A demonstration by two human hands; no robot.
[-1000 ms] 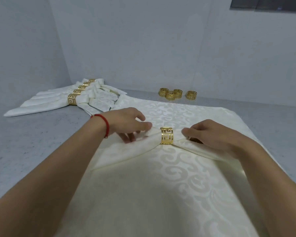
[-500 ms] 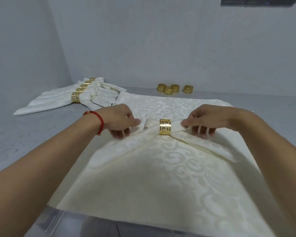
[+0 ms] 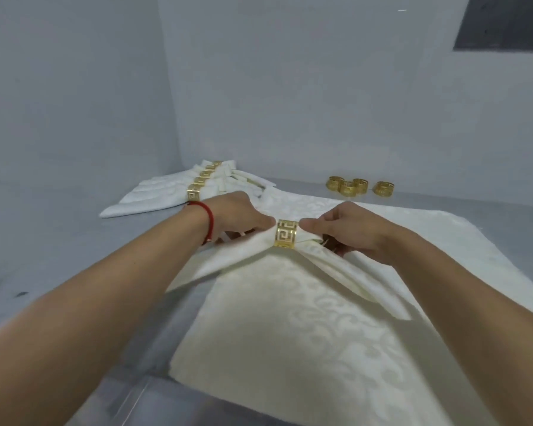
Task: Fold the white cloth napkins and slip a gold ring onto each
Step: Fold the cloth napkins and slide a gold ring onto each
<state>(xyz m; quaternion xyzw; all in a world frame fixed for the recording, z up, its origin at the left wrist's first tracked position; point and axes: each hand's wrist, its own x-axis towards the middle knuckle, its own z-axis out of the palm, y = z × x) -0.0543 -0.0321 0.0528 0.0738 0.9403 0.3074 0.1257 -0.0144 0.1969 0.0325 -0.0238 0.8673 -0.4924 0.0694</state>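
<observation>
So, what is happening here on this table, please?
A person is dressing napkins. The left hand and right hand each pinch the folded napkin on either side of the gold ring already on it. It lies on a flat napkin stack. Finished napkins lie behind, and four spare rings wait by the wall.

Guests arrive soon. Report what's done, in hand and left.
Done: a row of ringed white folded napkins at far left. In hand: left hand and right hand grip a napkin on either side of its gold cut-out ring. Left: four loose gold rings and the flat white patterned cloth beneath.
</observation>
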